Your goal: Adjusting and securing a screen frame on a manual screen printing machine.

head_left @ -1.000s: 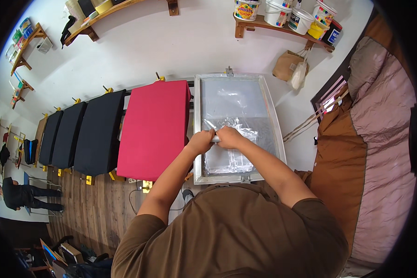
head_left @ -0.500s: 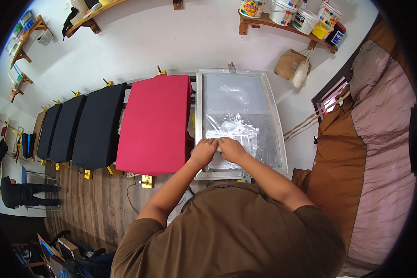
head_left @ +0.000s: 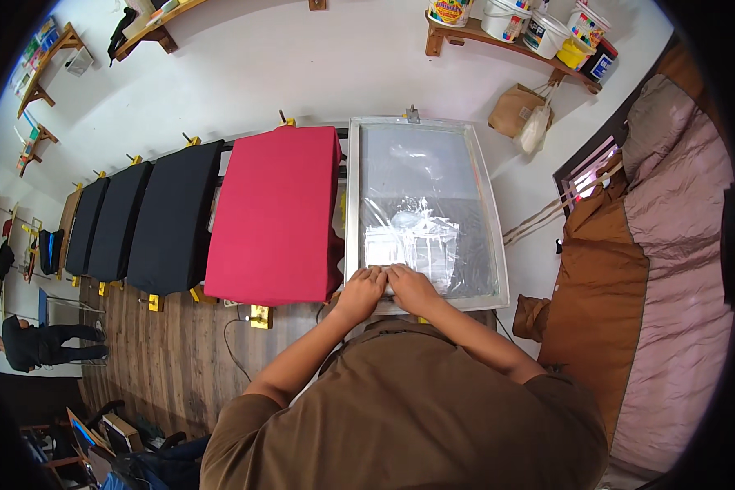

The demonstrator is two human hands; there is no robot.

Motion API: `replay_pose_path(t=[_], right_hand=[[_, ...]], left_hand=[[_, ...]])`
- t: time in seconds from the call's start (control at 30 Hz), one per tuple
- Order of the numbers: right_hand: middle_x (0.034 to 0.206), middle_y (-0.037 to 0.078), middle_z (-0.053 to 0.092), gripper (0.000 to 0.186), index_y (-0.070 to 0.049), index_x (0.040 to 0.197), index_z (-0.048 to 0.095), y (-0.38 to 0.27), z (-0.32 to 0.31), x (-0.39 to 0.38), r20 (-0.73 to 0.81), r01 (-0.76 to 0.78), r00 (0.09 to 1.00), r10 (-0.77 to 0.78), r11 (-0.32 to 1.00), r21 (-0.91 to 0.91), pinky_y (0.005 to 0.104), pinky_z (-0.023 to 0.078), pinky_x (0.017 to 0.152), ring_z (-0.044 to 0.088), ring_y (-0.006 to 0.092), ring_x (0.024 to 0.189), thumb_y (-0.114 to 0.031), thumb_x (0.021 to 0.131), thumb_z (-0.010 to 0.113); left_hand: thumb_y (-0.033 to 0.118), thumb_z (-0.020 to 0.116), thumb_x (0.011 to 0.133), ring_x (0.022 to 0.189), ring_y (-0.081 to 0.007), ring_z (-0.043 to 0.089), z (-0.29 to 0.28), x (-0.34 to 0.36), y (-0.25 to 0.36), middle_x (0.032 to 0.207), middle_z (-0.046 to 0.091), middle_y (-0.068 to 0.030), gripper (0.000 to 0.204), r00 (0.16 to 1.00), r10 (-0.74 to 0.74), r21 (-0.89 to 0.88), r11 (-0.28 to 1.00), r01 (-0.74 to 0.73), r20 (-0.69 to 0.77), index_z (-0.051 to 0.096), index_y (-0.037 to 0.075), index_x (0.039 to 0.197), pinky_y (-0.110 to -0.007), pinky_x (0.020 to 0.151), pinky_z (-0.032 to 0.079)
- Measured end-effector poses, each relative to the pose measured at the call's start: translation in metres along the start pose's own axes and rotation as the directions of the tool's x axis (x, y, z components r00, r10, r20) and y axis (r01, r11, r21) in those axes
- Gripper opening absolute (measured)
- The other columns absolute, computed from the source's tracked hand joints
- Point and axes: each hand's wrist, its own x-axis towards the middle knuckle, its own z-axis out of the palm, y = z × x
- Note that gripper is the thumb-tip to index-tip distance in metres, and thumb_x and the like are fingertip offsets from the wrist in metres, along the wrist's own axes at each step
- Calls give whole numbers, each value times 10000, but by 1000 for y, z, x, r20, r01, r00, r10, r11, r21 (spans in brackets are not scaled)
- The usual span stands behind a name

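A silkscreen (head_left: pixel 354 188) in a pale metal frame lies in front of me. White ink (head_left: pixel 415 237) is smeared over the lower half of its mesh, partly in straight-edged blocks. Near the screen's close end, my left hand (head_left: pixel 363 291) and my right hand (head_left: pixel 412 290) rest side by side, thumbs almost touching. Both have their fingers curled round a squeegee, which they hide almost wholly. Just left of the screen, a red shirt-like cloth (head_left: pixel 276 216) is stretched flat over a printing board.
Several boards with black cloth (head_left: pixel 174 216) run off to the left. Paint tubs (head_left: pixel 505 20) stand on a wall shelf (head_left: pixel 498 49). A brown and mauve padded cloth (head_left: pixel 670 245) hangs at right. Another person (head_left: pixel 37 341) stands far left on the wooden floor (head_left: pixel 171 351).
Both hands have slid together toward my body, down the screen to its near end. More of the white ink shows beyond them. My view has shifted slightly.
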Motion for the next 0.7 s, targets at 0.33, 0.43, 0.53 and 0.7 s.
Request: replay_pose_path(t=[0.33, 0.43, 0.53, 0.7], right_hand=[[981, 191, 685, 334, 5, 1004, 656, -6, -24, -5, 252, -79, 966, 60, 995, 64, 454, 559, 834, 672, 387, 933, -133, 706, 719], [807, 226, 691, 227, -19, 821, 675, 8, -44, 21, 357, -145, 929, 99, 984, 106, 474, 558, 760, 687, 408, 801, -214, 717, 725], [781, 224, 678, 255, -16, 805, 664, 29, -59, 50, 360, -131, 931, 64, 978, 165, 461, 550, 725, 679, 401, 758, -239, 706, 738], [764, 224, 672, 250, -7, 771, 644, 56, -72, 98, 264, -72, 963, 42, 992, 106, 470, 542, 710, 673, 416, 768, -222, 689, 742]], left_hand=[[62, 618, 790, 776, -341, 702, -29, -2, 13, 829, 672, -162, 182, 977, -33, -86, 995, 52, 212, 600, 7, 963, -434, 752, 553], [164, 659, 819, 787, -414, 698, -45, 24, -6, 808, 703, -226, 206, 926, -61, -192, 971, 141, 373, 631, 17, 960, -521, 717, 556], [170, 686, 794, 862, -418, 697, -59, 58, -30, 880, 714, -218, 219, 905, -20, -227, 966, 127, 424, 668, 49, 975, -503, 776, 557], [137, 678, 791, 949, -416, 689, -51, 99, -71, 963, 714, -231, 247, 917, -62, -200, 968, 151, 393, 665, 39, 1017, -486, 853, 553]])
